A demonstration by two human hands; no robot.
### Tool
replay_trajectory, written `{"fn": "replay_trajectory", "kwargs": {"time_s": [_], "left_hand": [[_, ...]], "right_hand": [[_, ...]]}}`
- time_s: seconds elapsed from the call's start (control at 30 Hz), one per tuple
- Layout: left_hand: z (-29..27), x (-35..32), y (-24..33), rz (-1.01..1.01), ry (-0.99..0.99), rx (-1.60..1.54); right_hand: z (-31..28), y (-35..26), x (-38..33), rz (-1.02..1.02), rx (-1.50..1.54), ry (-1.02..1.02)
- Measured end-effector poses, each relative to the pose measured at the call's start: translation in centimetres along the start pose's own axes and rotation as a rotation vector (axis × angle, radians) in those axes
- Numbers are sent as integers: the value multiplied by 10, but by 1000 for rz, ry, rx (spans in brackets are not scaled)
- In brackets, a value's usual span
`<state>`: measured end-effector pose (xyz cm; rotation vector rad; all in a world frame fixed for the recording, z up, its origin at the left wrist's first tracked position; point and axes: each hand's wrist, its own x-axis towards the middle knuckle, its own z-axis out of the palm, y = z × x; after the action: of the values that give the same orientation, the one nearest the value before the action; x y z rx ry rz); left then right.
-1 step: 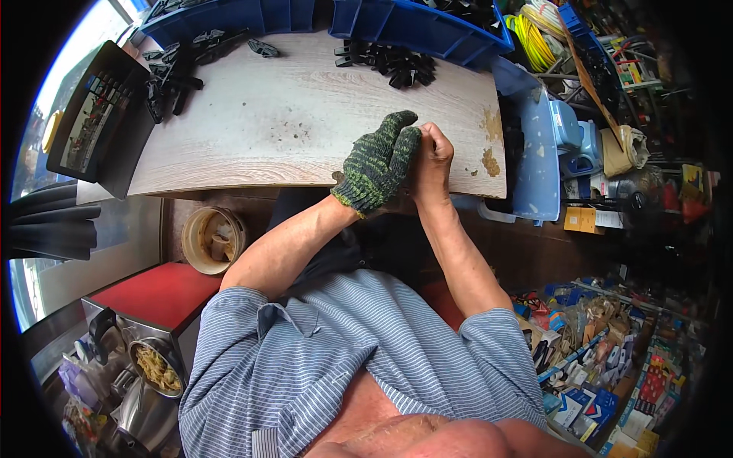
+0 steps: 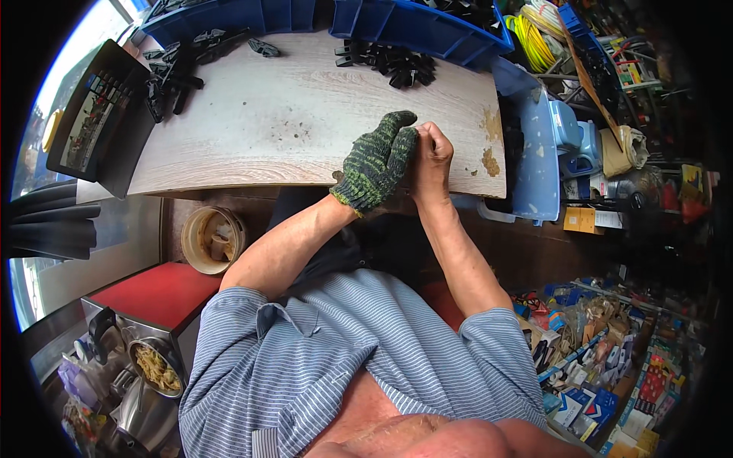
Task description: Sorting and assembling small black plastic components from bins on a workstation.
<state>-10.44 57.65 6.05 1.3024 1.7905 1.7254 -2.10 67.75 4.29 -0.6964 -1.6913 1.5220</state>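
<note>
My left hand wears a dark green and black knitted glove, and its fingers are bent together over the front part of the table. Bare and curled into a fist-like pinch, my right hand presses against the glove's right side. Whatever lies between the two hands is hidden by the fingers. Beyond them on the tabletop is a heap of small black plastic pieces. Longer black plastic pieces lie in a loose pile at the far left, with a single black piece beside them.
Blue bins line the table's far edge. A black-framed panel stands at the left. Beside the right edge is a light blue plastic tub. A round bucket sits below the front edge; packaged goods crowd the lower right.
The gloved fingertip beside my right hand has shifted very slightly to the left. Everything else looks the same.
</note>
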Motion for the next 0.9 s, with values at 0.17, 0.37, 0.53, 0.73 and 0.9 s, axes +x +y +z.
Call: {"fn": "replay_trajectory", "kwargs": {"time_s": [0.17, 0.37, 0.53, 0.73, 0.9], "left_hand": [[-4, -2, -11, -146, 29, -177], [-8, 0, -19, -251, -21, -431], [-14, 1, -24, -240, -66, -499], [-11, -4, -21, -194, -75, -411], [-9, -5, -14, -183, -61, -340]], "right_hand": [[2, -5, -3, 133, 54, 2], [5, 2, -4, 146, 216, 96], [11, -4, -10, 55, 166, 105], [15, -7, -13, -54, 108, 129], [16, -7, -11, -58, 28, 119]]}}
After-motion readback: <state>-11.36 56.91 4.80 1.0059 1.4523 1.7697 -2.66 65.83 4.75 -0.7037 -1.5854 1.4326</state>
